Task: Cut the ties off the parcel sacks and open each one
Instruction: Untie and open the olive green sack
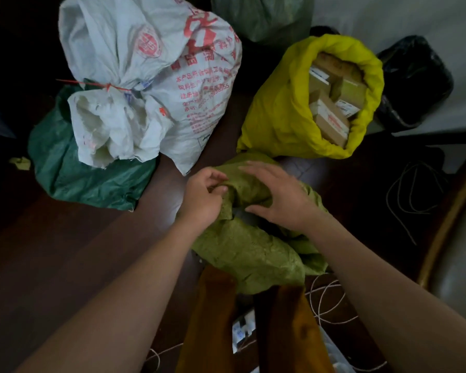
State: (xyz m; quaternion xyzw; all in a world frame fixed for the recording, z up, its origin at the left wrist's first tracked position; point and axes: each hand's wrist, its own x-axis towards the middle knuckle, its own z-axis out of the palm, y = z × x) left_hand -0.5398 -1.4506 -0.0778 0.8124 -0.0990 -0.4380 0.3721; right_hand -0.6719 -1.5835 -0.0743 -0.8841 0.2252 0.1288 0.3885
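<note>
An olive-green woven sack point(250, 251) stands right in front of me with its mouth loosened. My left hand point(203, 196) pinches the sack's rim at the left side of the opening. My right hand point(280, 195) lies over the folded top of the same sack, fingers curved around the fabric. A white sack with red print point(156, 76) lies at the upper left, its neck bound by a red tie point(106, 86). A yellow sack point(283, 111) at the upper right stands open, showing cardboard parcels point(331, 103). No cutting tool is visible.
A dark green sack point(86, 173) lies under the white one, another green sack point(264, 17) sits at the top. A black bag point(414, 82) stands at the far right. White cord point(326, 300) and dark cables point(414, 189) lie on the dark wooden floor.
</note>
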